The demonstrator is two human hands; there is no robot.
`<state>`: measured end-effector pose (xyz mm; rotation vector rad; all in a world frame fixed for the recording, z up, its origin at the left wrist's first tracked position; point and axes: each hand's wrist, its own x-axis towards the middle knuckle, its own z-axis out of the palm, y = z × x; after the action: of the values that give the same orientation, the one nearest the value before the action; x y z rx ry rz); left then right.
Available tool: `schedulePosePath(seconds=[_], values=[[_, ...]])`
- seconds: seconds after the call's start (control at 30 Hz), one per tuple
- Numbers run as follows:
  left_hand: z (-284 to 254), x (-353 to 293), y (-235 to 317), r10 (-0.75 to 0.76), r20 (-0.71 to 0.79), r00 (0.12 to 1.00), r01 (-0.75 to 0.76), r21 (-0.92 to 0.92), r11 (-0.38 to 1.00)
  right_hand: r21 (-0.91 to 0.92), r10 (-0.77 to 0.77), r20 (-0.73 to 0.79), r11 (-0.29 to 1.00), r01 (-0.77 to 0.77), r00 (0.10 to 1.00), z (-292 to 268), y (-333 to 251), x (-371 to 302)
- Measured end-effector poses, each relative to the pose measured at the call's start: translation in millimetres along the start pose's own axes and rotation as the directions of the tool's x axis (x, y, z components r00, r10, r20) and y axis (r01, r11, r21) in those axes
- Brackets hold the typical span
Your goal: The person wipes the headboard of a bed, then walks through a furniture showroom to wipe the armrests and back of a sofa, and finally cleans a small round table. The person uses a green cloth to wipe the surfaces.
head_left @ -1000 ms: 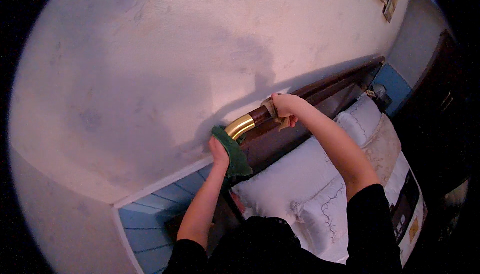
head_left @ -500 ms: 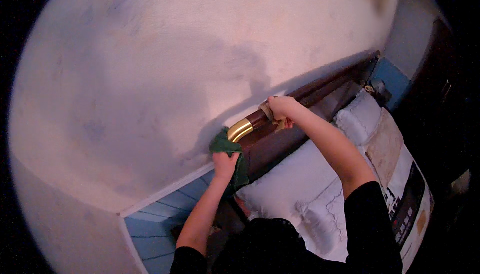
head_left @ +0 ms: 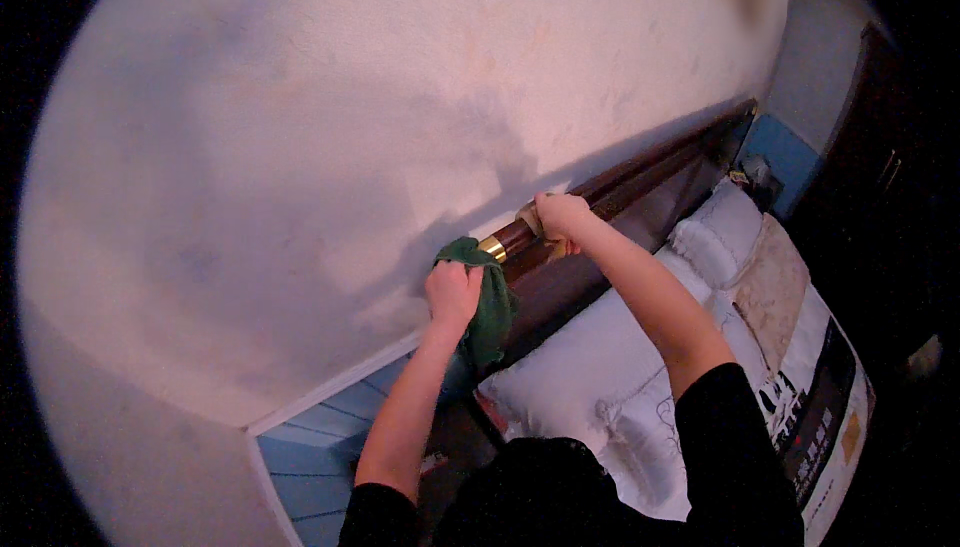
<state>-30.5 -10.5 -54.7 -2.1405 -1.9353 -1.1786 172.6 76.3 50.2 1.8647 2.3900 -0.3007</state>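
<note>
My left hand (head_left: 455, 292) is closed on a green cloth (head_left: 490, 317), which is draped over the near left end of a dark wooden headboard (head_left: 665, 165). A narrow strip of the headboard's shiny gold end piece (head_left: 492, 248) shows beside the cloth; the rest of it is covered. Farther along the top rail, my right hand (head_left: 562, 215) is wrapped over a tan, cloth-like piece (head_left: 527, 215) lying against the wood. Part of that piece hangs below my fingers on the bed side.
White pillows (head_left: 580, 347) and a beige pillow (head_left: 775, 262) lie on the bed along the headboard. A pale wall (head_left: 300, 147) rises close behind it, with blue panelling (head_left: 310, 467) low at the left. A dark wardrobe-like piece (head_left: 870, 167) stands at the far right.
My left hand has moved up and slightly right with the green cloth, covering most of the gold end piece that showed before. My right hand stays in nearly the same place.
</note>
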Motion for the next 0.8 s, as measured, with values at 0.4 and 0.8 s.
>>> schedulePosePath(seconds=[0.4, 0.8], values=[[36.1, -27.7, -30.9, -0.301, -0.149, 0.942, 0.27, -0.196, 0.943, -0.016, -0.159, -0.537, 0.984, 0.179, 0.828, 93.7, -63.8, -46.7], [43.4, -189.5, -16.3, -0.47, 0.195, 0.861, 0.486, -0.587, 0.647, 0.445, -0.184, -0.209, 0.857, 0.261, 0.961, 235.8, -76.0, -178.7]])
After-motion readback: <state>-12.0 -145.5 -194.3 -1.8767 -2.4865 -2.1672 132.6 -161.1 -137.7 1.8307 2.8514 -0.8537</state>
